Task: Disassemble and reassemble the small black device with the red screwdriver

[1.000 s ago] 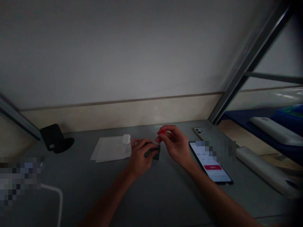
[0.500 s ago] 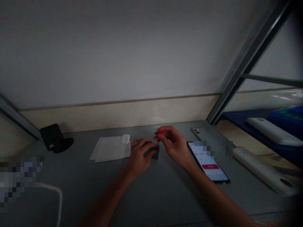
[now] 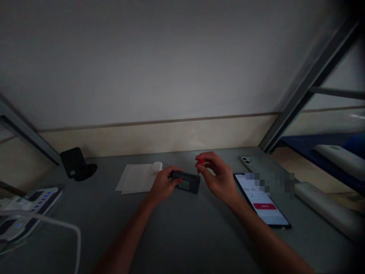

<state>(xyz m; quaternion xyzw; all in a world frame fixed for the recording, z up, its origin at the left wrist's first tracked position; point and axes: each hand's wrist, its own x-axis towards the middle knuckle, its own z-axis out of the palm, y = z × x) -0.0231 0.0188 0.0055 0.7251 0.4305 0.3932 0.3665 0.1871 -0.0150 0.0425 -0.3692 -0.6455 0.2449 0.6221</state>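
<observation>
My left hand (image 3: 164, 184) grips one end of a dark rectangular case (image 3: 192, 184). The case has a row of vent slots along its upper edge and a pale label on its face, partly behind my thumb. To the right of the case, my right hand (image 3: 220, 179) pinches a small red-handled screwdriver (image 3: 201, 162) between thumb and fingers. The tool points down near the right end of the case; its thin tip is hard to make out. White sheets of paper (image 3: 137, 180) lie just left of my left hand, with a small white rounded object (image 3: 157, 166) on them.
A phone with a lit screen (image 3: 264, 201) lies right of my right forearm. Beyond it are another phone (image 3: 246, 161) and a long pale object (image 3: 322, 207). At left stand a black stand (image 3: 74, 163) and a power strip (image 3: 42, 205) with a white cable (image 3: 57, 219).
The screwdriver has come away from the case and up. My left hand has turned the case, so more of its slotted edge and label shows. The view has shifted slightly left.
</observation>
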